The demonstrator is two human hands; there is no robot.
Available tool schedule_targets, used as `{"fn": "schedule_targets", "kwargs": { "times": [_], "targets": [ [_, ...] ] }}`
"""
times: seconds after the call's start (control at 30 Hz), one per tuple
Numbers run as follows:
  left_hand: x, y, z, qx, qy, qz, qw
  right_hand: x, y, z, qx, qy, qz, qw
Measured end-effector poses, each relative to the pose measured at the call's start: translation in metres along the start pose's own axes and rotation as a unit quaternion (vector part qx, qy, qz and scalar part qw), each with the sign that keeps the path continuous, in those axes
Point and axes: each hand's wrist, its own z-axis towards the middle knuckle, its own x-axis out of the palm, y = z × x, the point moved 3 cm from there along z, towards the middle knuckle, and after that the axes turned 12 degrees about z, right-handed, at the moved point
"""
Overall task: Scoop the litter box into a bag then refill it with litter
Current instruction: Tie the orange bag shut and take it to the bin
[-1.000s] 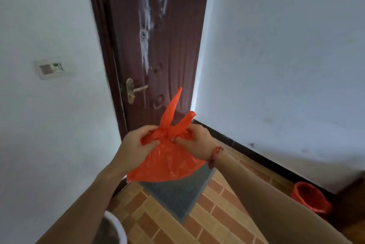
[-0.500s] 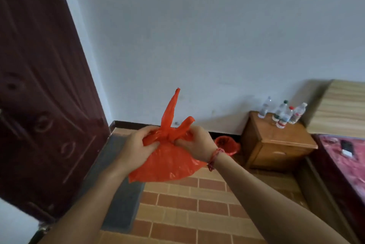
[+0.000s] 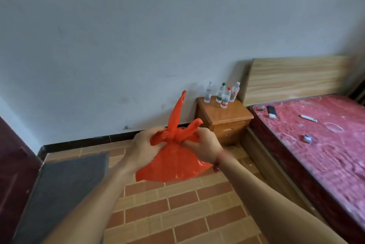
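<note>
An orange plastic bag (image 3: 173, 162) hangs in the air in front of me, bulging at the bottom and knotted at the top. Its two handle ends stick up above the knot. My left hand (image 3: 143, 148) grips the left side of the knot. My right hand (image 3: 205, 147) pinches the right side, a red cord around its wrist. The litter box and the scoop are out of view.
A wooden nightstand (image 3: 225, 121) with several water bottles (image 3: 222, 93) stands by the wall. To its right is a bed (image 3: 316, 131) with a red cover and small items. A grey doormat (image 3: 59, 190) lies on the brick-pattern floor, beside a dark door (image 3: 11, 168).
My view has swung to the right, from the door to the nightstand and bed. Both hands still hold the bag's knot in front of me.
</note>
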Motion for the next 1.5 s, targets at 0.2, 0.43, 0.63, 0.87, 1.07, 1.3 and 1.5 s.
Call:
{"fn": "schedule_targets", "kwargs": {
  "times": [0.2,0.43,0.63,0.87,1.07,1.3,1.5],
  "targets": [
    [0.012,0.011,0.025,0.022,0.032,-0.012,0.999,0.000,-0.016,0.013,0.030,-0.029,-0.002,0.999],
    [0.033,0.018,0.061,0.023,0.043,-0.016,0.999,-0.009,-0.042,0.039,0.053,-0.050,0.002,0.997],
    [0.065,0.022,0.115,0.007,0.069,-0.035,0.997,-0.022,-0.089,0.093,0.073,-0.046,-0.023,0.996],
    [0.131,0.048,0.209,-0.041,0.114,-0.031,0.992,-0.052,-0.159,0.185,0.107,-0.022,-0.011,0.994],
    [0.182,0.062,0.290,-0.085,0.152,0.006,0.985,-0.079,-0.221,0.265,0.164,-0.001,0.040,0.986],
    [0.217,0.082,0.372,-0.113,0.196,-0.013,0.974,-0.097,-0.261,0.344,0.185,0.008,0.033,0.982],
    [0.237,0.114,0.433,-0.128,0.202,-0.015,0.971,-0.093,-0.293,0.411,0.192,0.009,0.028,0.981]
  ]
}}
